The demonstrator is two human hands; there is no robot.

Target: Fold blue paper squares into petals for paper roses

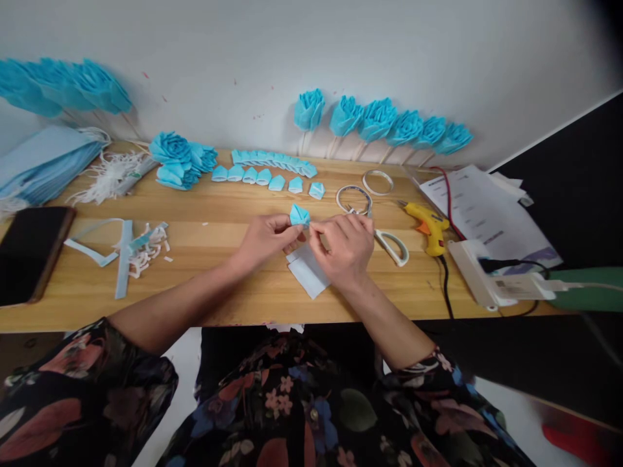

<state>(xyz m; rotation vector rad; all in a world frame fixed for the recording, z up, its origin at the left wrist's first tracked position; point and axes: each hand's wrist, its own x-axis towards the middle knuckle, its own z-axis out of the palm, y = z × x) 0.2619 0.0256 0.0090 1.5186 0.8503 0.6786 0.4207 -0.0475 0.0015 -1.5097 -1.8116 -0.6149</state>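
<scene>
One folded blue piece, head view, sits just above the front middle of the wooden counter, between the person's two hands. The left hand grasps it between thumb and fingers. The right hand is curled, its fingertips drawn together at the piece's right edge; whether they grip it cannot be told. Beneath the hands lies a pale rectangular sheet, partly covered.

Behind them, a row of separate folded blue pieces runs in front of a strip of overlapping blue pieces. Beside the right hand lie scissors, partly hidden, and beyond it two ring-shaped rolls. Farther right are a yellow glue gun, a white power strip and printed papers.

To the left are cut strips, small scraps, a dark phone, a stack of pale blue sheets, white cords and a cluster of blue flowers. Six stemmed blue flowers lean along the wall at right; further stemmed flowers stand at left.
</scene>
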